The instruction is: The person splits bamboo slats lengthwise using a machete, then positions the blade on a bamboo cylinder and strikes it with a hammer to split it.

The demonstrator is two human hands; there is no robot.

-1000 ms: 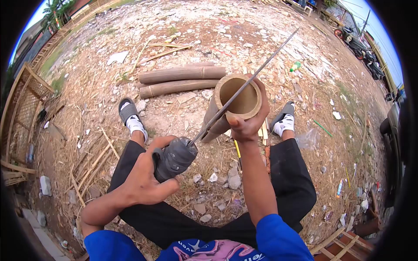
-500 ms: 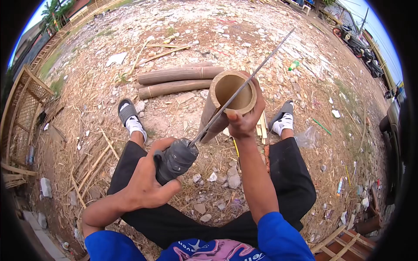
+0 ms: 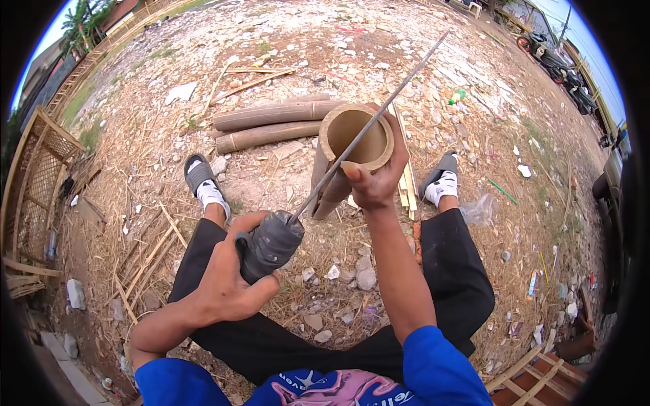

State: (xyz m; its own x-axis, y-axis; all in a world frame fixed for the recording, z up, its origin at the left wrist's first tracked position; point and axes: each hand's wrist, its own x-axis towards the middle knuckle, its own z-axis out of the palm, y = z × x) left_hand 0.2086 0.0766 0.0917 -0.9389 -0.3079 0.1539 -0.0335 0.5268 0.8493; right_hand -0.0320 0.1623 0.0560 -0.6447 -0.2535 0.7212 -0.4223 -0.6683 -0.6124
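Observation:
My left hand (image 3: 233, 277) is wrapped round a black, tape-wrapped handle (image 3: 271, 247) in front of my left thigh. A long thin metal rod (image 3: 406, 80) runs from this handle up to the right, across the open mouth of a bamboo tube (image 3: 325, 166). My right hand (image 3: 382, 176) grips the tube from its right side, with the thumb on the near rim beside the rod. The tube is tilted with its hollow end towards me, and a slot shows in its near left wall. Its lower end is partly hidden.
Two or more bamboo poles (image 3: 271, 127) lie beyond my feet. Thin strips (image 3: 406, 179) are behind my right hand. Stones (image 3: 365, 274) lie between my legs. A woven frame (image 3: 40, 169) stands at left; motorcycles (image 3: 562, 74) are parked at far right.
The bamboo tube and my right hand have shifted slightly left and up. The rod has tilted a little steeper, its far tip moving left and up. Both hands keep their grip.

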